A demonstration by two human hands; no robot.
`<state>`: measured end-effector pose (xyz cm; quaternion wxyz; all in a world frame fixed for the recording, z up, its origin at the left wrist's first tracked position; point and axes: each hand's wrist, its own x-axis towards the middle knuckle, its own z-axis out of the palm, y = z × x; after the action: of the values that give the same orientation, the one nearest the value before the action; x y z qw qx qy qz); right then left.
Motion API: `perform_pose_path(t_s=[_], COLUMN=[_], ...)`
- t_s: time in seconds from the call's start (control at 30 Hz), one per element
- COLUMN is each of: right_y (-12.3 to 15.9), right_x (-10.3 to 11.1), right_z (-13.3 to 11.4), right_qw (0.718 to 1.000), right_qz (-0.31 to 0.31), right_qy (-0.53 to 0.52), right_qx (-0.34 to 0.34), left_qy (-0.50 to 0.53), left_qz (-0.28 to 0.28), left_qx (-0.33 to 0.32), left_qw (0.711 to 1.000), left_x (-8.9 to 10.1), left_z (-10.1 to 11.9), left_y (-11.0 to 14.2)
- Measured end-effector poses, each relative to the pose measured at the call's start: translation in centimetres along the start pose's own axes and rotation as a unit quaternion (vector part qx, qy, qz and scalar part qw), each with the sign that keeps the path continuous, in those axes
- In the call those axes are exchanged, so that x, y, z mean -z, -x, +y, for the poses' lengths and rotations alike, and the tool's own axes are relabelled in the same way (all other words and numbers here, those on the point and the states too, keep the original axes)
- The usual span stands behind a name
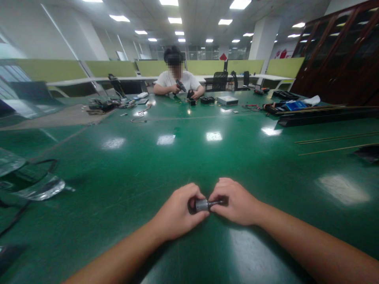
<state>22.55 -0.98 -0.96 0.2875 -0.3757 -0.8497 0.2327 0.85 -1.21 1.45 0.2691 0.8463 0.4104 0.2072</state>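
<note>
Low in the middle of the head view, my left hand (pixel 179 211) is closed around a short grey metal cylinder (pixel 202 205). A thin dark shaft (pixel 215 202) sticks out of its right end. My right hand (pixel 238 201) pinches that shaft between thumb and fingers, its far end hidden in the palm. The piece lies level, just over the green tabletop (pixel 142 165). Its exact kind I cannot make out.
Across the table a person in a white shirt (pixel 177 81) holds a power drill (pixel 180 85). A clear plastic container (pixel 38 185) stands at the left. Black channels (pixel 325 115) and thin brass-coloured rods (pixel 334 138) lie at the right. Electronic parts (pixel 112 103) sit far left.
</note>
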Motion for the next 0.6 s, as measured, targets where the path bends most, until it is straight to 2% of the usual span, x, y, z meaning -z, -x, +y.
perform_pose_path(t_s=[0.6], right_y=[0.23], right_x=[0.23], right_z=[0.29], right_qw=[1.000], right_qz=[-0.008], right_qy=[-0.017], right_qx=[-0.001], left_qy=[-0.002], left_qz=[-0.003], left_qx=[-0.001], left_qw=[1.000], left_x=[-0.04], left_z=[-0.25], left_y=[0.03])
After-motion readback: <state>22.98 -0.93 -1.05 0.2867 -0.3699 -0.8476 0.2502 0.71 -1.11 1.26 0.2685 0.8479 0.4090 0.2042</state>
